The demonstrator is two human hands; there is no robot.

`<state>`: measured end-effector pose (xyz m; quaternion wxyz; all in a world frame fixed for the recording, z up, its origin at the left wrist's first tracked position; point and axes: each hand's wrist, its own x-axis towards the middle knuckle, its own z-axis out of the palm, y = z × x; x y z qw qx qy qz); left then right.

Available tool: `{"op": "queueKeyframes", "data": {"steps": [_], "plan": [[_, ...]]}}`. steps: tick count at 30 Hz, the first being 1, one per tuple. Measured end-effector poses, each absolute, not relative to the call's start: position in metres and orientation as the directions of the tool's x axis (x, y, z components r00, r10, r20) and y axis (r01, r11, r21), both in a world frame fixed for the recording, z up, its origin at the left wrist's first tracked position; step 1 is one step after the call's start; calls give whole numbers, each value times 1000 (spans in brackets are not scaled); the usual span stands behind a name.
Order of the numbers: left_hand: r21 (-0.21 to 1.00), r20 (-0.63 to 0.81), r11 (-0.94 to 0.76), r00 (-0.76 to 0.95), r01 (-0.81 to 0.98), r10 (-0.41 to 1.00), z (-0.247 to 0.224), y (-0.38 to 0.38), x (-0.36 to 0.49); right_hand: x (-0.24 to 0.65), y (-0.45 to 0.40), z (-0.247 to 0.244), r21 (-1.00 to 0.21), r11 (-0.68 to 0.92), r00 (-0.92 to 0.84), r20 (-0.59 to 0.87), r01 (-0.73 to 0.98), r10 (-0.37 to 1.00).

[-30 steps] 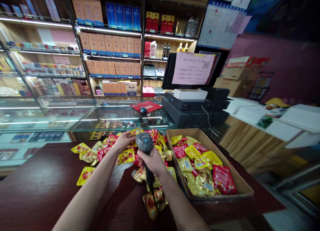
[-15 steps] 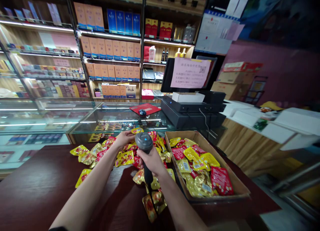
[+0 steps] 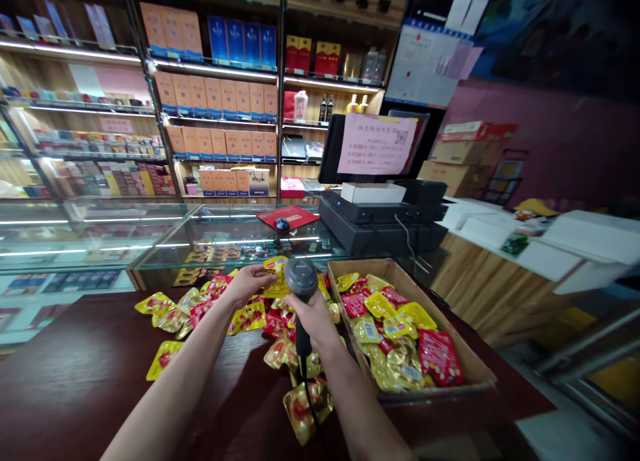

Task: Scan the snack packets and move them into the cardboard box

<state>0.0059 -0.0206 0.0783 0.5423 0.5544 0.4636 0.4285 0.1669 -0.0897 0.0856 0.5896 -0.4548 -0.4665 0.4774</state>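
Note:
My right hand is wrapped round the handle of a dark barcode scanner, its head up and its cable hanging over the packets below. Just left of the scanner head, my left hand pinches a yellow snack packet, raised above the pile. Loose red, yellow and gold snack packets lie heaped under and around both hands. One yellow packet rests apart at the left. To the right, an open cardboard box holds more packets of the same kinds.
Behind the dark red table runs a glass display counter. A red mat with a mouse lies on it. A black cash drawer and a monitor stand to the right. Stocked shelves line the back.
My left hand has lifted the yellow packet and turned it more upright beside the scanner. The scanner has shifted slightly right in my right hand. The view has moved a little.

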Motion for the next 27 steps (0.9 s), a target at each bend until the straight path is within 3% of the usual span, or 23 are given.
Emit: {"op": "queueKeyframes", "data": {"steps": [3,6,9,12,15,20,23,27], "plan": [[994,-112,111,257,18,960,80,-32,22,184,-85,85,-958,8,101,-22,-287,995],[954,-192,267,414,-133,890,86,-38,43,206,-84,87,-893,-81,78,-129,-443,989],[830,-243,469,561,-302,791,97,-38,67,236,-86,91,-840,-92,98,-169,-534,981],[727,-237,595,687,-343,687,107,-31,98,275,-90,95,-791,-114,76,-198,-602,977],[684,-208,648,761,-335,614,111,-22,139,318,-96,98,-755,-64,137,-200,-652,970],[668,-239,698,813,-259,531,106,-12,221,379,-110,99,-739,106,383,-216,-665,898],[703,-279,677,790,-219,546,101,-11,252,400,-117,97,-777,194,519,-192,-599,833],[734,-290,642,751,-223,593,94,-12,250,403,-122,95,-786,175,503,-191,-593,843]]}}
